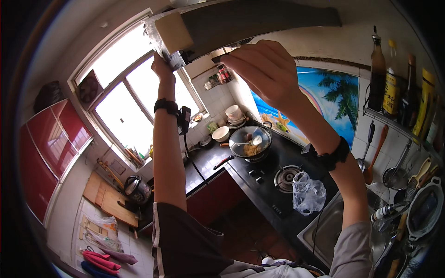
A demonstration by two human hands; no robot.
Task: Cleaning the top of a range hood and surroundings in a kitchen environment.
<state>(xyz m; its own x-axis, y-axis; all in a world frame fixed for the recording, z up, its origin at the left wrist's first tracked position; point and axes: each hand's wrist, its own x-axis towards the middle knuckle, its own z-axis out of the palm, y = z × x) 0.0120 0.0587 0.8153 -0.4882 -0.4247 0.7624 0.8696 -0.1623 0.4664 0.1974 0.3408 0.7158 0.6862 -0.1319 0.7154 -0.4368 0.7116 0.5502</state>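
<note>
Both arms are raised toward a long dark panel [264, 21], apparently a range hood, with a cream block [174, 33] at its left end. Clear plastic film [153, 29] wraps around that end. My left hand [162, 66] is at the film-covered lower left corner, its fingers mostly hidden behind it. Just under the panel, my right hand [266, 71] has its fingertips pinched on a small dark piece [218, 58]. Below stands a wok [250, 142] under a glass lid, with food and a spatula visible through it.
A gas burner [288, 178] and a crumpled plastic bag [309, 196] are on the black counter. A sink [318, 232] lies at the lower right. Bottles [391, 90] line a wall rack above hanging ladles [396, 173]. Bowls [220, 133] stand beyond the wok, near the window [128, 100].
</note>
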